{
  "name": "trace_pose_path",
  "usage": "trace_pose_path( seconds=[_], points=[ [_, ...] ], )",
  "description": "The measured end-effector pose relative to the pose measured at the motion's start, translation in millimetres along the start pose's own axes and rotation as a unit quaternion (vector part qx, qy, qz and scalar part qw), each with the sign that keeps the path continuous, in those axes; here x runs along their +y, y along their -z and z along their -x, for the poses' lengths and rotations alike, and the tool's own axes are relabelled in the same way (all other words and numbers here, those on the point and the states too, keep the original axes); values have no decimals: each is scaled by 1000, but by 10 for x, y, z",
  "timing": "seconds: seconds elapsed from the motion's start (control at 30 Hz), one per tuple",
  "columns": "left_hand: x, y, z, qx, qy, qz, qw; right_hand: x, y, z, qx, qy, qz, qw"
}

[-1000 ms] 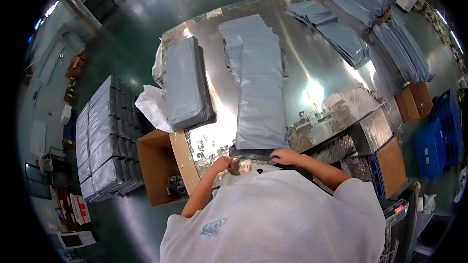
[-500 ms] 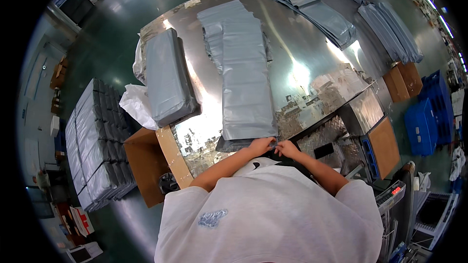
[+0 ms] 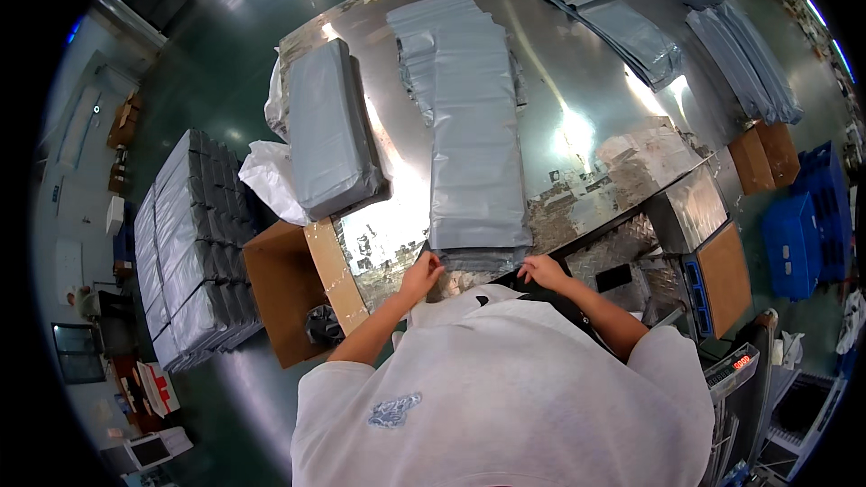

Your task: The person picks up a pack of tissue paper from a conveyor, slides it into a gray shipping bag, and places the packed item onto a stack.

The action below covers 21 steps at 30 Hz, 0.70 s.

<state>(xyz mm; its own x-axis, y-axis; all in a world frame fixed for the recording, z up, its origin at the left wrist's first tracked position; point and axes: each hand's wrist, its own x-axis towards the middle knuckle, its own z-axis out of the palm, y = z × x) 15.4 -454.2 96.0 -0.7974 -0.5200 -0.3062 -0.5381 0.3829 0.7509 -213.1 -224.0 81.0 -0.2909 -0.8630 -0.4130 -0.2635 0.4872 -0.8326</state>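
A stack of long grey plastic bags (image 3: 478,144) lies lengthwise on the metal table in front of me, its near end at the table's edge close to my body. My left hand (image 3: 420,277) is at the near left corner of the stack, fingers closed in a pinch on the bag edge. At the near right corner my right hand (image 3: 545,272) also has its fingertips pinched on the edge. Between the two hands the darker, creased layers of the bag ends show. Left of the stack rests a thick, wrapped grey bundle (image 3: 329,126).
More grey bags (image 3: 604,18) lie at the far right of the table (image 3: 577,81). Beside its left edge stand an open cardboard box (image 3: 281,293) and a strapped grey stack (image 3: 180,243). A black phone (image 3: 614,277) and a scale (image 3: 722,280) are at my right.
My left hand has moved left, from beside my right hand to the near left corner of the stack. The right hand stays near the right corner. The whole view has shifted slightly.
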Motion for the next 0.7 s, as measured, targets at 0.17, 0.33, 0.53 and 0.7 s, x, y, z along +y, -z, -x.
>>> trace_pose_path(
  seconds=[0.17, 0.33, 0.53, 0.7],
  points=[
    [511, -272, -153, -47, -143, -59, 987, -232, 20, -87, 0, 41, 54, 998],
    [987, -705, -429, -41, -225, -214, 950, -253, -20, -212, 13, 45, 37, 998],
    [947, -735, -460, -1, -241, -210, 948, -272, -30, -257, -2, 6, 73, 997],
    [262, -428, -234, 43, -39, -14, 998, 33, 13, -275, -17, -70, -84, 994]
  ],
)
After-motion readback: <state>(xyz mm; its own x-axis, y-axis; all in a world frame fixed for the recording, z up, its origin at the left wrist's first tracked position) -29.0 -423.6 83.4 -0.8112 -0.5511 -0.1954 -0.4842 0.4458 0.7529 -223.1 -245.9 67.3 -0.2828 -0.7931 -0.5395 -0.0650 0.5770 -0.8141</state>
